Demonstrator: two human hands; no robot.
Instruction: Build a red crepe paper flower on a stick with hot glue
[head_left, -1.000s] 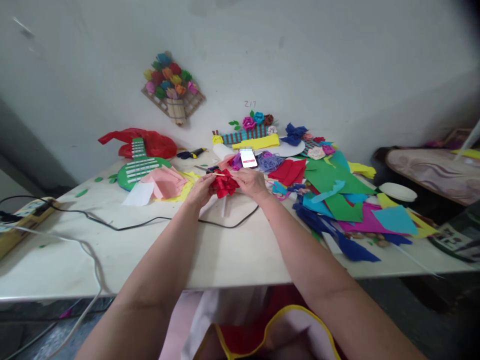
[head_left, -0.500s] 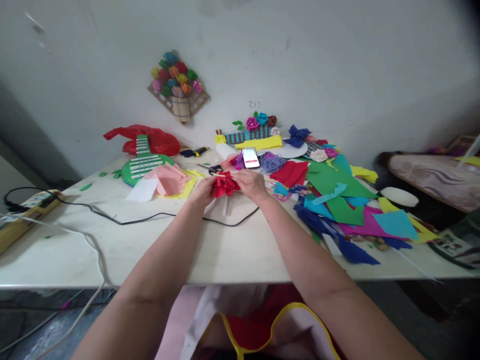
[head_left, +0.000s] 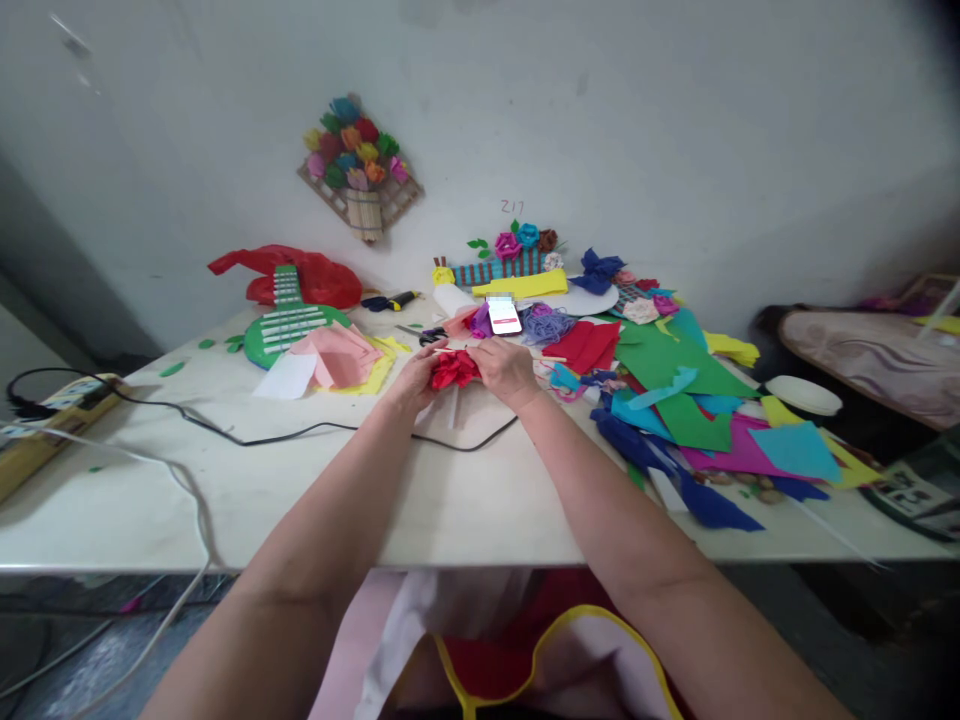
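A crumpled red paper flower [head_left: 454,370] is held between my two hands over the middle of the table. My left hand [head_left: 417,378] is closed on its left side. At the flower's right, my right hand [head_left: 507,370] pinches a thin pale stick [head_left: 553,358], which sticks out to the right past the knuckles; its other end shows above the flower. The fingertips are too small to make out exactly. Just beyond the flower lie black-handled scissors [head_left: 427,336]. A lit phone [head_left: 504,314] rests behind my right hand.
A black cable [head_left: 292,436] crosses the table to a power strip [head_left: 60,430] at left. Coloured paper sheets [head_left: 675,370] pile up on the right. Pink paper [head_left: 337,352] and a green guitar-shaped craft [head_left: 289,325] lie left. Pliers [head_left: 391,301] sit farther back.
The red flower looks more bunched together between my fingers. The pale stick now juts out to the right of my right hand. The camera view has shifted slightly.
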